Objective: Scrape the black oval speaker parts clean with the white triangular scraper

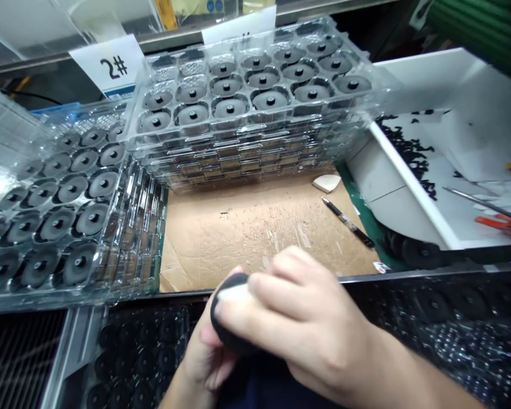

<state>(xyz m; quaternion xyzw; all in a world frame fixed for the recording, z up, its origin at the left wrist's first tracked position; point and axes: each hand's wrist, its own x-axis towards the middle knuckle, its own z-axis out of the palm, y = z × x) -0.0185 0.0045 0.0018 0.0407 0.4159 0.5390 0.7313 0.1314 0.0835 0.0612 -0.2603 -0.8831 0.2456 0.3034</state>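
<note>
My right hand (pixel 302 318) wraps over a round black rubber-like disc (pixel 226 318) from above, its fingers pressing on the disc's face. My left hand (pixel 206 363) supports the same disc from below and is partly hidden behind it. A white patch (pixel 234 293), perhaps a cloth or a glare, lies on the disc under my right fingers. Both hands are low over the front edge of a cardboard sheet (pixel 247 238).
Stacked transparent trays (pixel 255 74) of black discs stand ahead and at left (pixel 55 210), with a "2#" card (pixel 111 63). More discs lie below at front. A white bin (pixel 413 187) at right holds black bits and orange-handled pliers (pixel 505 224). A pen (pixel 348 222) lies on the cardboard.
</note>
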